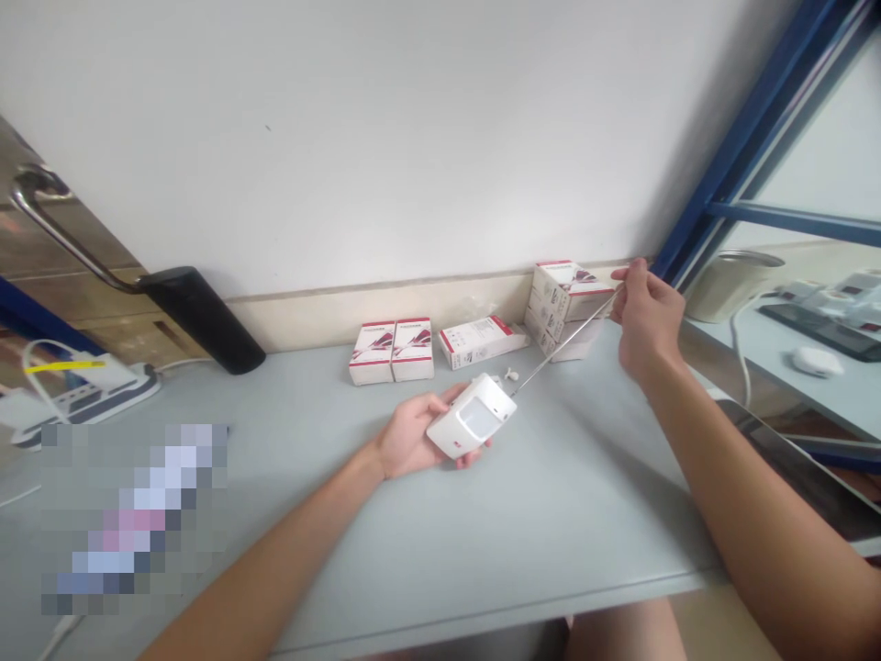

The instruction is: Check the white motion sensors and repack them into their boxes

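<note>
My left hand (pixel 419 431) is closed around a white motion sensor (pixel 474 431) with a pale window and a small red mark on its front. From the sensor's upper right corner a thin metal rod, which looks like a telescopic antenna (pixel 564 342), slants up to the right. Its far end is pinched in the fingers of my right hand (pixel 647 317), raised above the table. Just behind the sensor lies a small white plastic piece (pixel 511 375), partly hidden.
Red-and-white boxes stand along the wall: a pair (pixel 392 367), one lying box (pixel 478 344) and a stack (pixel 561 312). At left are a black cylinder (pixel 203 321), a power strip (pixel 130 393) and a blurred-out object (pixel 138 519). A blue frame (pixel 722 165) rises at right.
</note>
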The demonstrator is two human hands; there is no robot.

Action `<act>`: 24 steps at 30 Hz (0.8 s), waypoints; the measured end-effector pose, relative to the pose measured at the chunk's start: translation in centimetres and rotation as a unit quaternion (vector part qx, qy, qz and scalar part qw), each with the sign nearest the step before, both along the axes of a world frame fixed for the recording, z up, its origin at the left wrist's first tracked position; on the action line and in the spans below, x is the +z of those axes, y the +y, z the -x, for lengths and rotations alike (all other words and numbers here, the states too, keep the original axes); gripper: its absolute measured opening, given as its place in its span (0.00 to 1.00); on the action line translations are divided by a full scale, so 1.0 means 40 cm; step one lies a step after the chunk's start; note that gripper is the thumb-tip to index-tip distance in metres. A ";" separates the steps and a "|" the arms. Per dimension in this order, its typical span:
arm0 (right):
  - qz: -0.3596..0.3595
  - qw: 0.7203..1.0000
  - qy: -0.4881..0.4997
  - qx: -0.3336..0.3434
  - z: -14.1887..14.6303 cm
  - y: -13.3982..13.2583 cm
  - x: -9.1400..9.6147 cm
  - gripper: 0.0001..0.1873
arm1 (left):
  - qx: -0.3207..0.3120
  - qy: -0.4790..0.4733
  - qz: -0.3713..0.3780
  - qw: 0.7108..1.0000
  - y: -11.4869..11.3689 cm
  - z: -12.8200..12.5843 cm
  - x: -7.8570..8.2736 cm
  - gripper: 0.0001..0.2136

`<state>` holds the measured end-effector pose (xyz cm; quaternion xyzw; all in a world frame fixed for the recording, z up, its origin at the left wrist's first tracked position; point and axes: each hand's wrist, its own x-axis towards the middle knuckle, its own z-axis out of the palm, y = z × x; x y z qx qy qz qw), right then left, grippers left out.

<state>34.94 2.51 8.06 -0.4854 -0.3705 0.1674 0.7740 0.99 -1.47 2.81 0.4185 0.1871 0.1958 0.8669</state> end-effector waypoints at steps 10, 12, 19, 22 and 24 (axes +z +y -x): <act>-0.002 0.999 -0.019 -0.026 0.016 -0.012 0.013 0.27 | 0.000 0.008 -0.036 0.999 -0.007 -0.007 0.017 0.23; -0.007 0.999 -0.020 -0.026 0.020 -0.014 0.017 0.27 | -0.003 0.006 -0.040 0.999 -0.006 -0.006 0.012 0.22; 0.003 0.989 -0.112 -0.093 0.042 -0.018 0.015 0.29 | 0.003 0.001 -0.014 1.000 -0.007 -0.003 0.014 0.20; -0.011 0.973 -0.202 -0.116 0.072 -0.037 0.015 0.28 | 0.037 0.019 0.010 0.999 -0.009 -0.001 0.014 0.18; -0.021 0.958 -0.268 -0.104 0.107 -0.055 0.013 0.27 | 0.064 0.035 0.021 0.997 -0.009 -0.001 0.013 0.19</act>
